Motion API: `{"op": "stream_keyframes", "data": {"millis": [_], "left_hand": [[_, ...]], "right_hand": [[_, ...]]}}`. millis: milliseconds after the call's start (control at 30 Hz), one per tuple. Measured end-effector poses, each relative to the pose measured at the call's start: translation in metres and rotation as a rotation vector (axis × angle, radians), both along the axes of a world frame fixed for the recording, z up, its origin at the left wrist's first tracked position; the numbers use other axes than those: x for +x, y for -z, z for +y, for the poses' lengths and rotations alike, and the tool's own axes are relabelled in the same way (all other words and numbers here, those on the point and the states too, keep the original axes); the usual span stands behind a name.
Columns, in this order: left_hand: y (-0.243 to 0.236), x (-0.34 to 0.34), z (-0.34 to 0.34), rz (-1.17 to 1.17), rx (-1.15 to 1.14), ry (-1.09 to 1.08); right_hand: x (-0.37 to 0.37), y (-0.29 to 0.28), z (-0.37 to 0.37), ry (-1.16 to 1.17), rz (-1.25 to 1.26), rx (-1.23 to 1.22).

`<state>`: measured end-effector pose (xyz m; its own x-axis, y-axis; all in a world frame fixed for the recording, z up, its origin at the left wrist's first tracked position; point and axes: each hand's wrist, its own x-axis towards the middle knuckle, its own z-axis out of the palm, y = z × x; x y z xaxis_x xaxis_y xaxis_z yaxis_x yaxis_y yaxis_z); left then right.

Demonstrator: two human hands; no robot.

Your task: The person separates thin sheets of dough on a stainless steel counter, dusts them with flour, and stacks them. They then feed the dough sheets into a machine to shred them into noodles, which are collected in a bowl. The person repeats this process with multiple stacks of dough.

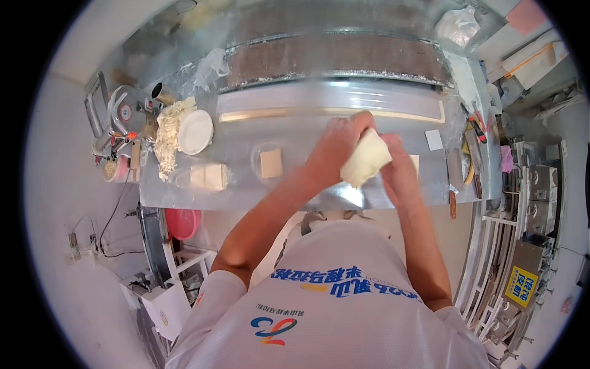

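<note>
A pale cream sheet of dough [367,161], bent or folded over, is held up above the front of the metal table [295,132]. My left hand [345,140] grips its upper left side, fingers curled around the edge. On its right side my right hand [398,169] is closed against the dough; those fingers are partly blurred. Left of my hands lies a square stack of dough wrappers [271,163]. Farther left sits another cream stack [210,177] in clear plastic. Part of a pale square piece [415,162] shows beside my right wrist.
Dough scraps [169,132] lie by a white round dish [196,131] at left, near a grey machine [128,114]. Clear plastic [332,95] covers a long pale strip across the back. Knives [453,178] and a white card [434,140] are at right.
</note>
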<state>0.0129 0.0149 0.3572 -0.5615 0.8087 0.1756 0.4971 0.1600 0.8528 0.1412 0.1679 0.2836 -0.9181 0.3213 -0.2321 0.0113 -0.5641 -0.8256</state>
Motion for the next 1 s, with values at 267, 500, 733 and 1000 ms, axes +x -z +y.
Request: {"op": "stream_keyframes", "data": {"millis": [267,500,733,1000], "left_hand": [[-0.013,-0.002,0.010,0.286,-0.342,-0.082],[-0.039,0.000,-0.004,-0.186,-0.086,-0.130],[-0.043,0.002,-0.010,-0.116,0.048,-0.026],[-0.058,-0.004,-0.010,-0.346,-0.128,-0.008]], "right_hand": [[-0.007,0.005,-0.024,-0.191,0.295,-1.020],[0.003,-0.020,-0.027,-0.203,0.253,-0.971],[0.002,0.003,-0.027,-0.154,0.236,-1.031],[0.001,0.012,-0.017,-0.208,0.143,-0.883]]}}
